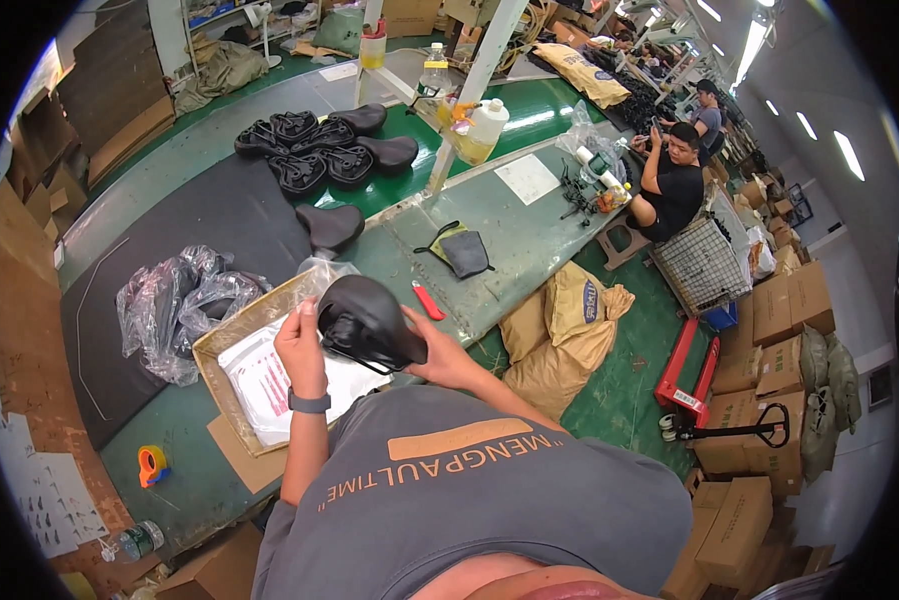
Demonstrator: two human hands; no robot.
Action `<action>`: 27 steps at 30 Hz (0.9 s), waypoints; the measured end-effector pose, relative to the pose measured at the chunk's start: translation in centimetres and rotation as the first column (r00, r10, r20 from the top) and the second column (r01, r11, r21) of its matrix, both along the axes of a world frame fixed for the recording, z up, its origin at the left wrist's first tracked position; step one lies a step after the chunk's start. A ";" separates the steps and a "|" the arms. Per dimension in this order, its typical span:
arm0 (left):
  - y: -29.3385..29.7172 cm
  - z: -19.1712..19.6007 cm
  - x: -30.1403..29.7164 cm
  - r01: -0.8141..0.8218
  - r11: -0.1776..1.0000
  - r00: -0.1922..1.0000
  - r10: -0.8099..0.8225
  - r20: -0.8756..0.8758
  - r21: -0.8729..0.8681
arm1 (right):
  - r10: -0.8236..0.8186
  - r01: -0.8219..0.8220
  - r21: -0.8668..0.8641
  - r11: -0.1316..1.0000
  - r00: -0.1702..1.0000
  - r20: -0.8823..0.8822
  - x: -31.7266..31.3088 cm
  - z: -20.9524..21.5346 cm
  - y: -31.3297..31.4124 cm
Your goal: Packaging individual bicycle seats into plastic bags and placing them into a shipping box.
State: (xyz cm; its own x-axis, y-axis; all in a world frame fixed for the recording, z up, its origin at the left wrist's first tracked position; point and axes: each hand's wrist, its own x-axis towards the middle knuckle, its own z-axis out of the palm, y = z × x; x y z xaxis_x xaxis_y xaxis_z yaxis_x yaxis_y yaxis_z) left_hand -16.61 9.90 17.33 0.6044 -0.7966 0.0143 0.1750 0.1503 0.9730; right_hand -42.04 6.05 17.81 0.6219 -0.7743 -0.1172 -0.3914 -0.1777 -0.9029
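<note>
A black bicycle saddle is held up in front of me, above a shallow box with white printed sheets inside. My right hand is closed around its right side. At its left edge, my left hand is closed with bent fingers against the saddle; part of that grip is hidden. Behind the saddle, clear plastic film shows at the box's far edge. Another black saddle lies just beyond, and several more saddles are grouped on the green surface farther back.
Crumpled clear bags lie left of the box. A red-handled cutter and a grey face mask rest on the bench. Orange tape sits near left. A metal post rises behind. A seated person is at far right.
</note>
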 end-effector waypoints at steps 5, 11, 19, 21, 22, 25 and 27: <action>2.3 4.1 -2.5 0.735 0.678 0.594 -0.651 0.472 0.010 | -0.285 0.234 0.259 0.937 0.942 0.179 0.8 -7.3 -1.4; 1.2 -2.5 0.5 0.730 0.655 0.682 -0.683 -0.260 0.195 | -0.557 0.091 0.817 0.570 0.773 0.303 0.5 -4.7 -3.9; -7.0 -2.0 5.7 0.415 0.909 0.832 -0.364 -0.418 0.035 | 0.301 -0.343 0.142 0.928 0.919 0.254 4.7 2.6 -6.0; -8.7 -5.7 13.5 0.446 0.893 0.825 -0.390 -0.408 0.049 | 0.306 -0.345 0.210 0.915 0.931 0.197 4.8 1.6 -8.5; -9.3 -4.9 15.1 0.261 0.959 0.913 -0.208 -0.351 0.110 | 0.297 -0.325 0.276 0.904 0.945 0.138 4.2 0.6 -9.7; -8.8 -8.3 23.4 -0.317 0.864 0.931 0.206 0.300 0.390 | 0.105 -0.122 0.339 0.933 0.992 0.067 2.6 -3.3 -12.0; -4.9 -13.5 29.2 -0.634 0.616 0.671 0.137 0.729 0.468 | 0.139 -0.135 0.363 0.922 0.990 0.015 1.7 -4.8 -14.2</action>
State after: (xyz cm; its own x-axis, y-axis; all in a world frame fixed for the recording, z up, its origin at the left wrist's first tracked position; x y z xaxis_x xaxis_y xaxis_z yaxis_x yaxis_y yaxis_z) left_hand 12.61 4.98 3.87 0.9048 -0.4193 0.0751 -0.3526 -0.6385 0.6841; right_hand -40.33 -8.14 13.02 0.7161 -0.5846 -0.3813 -0.3969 0.1084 -0.9115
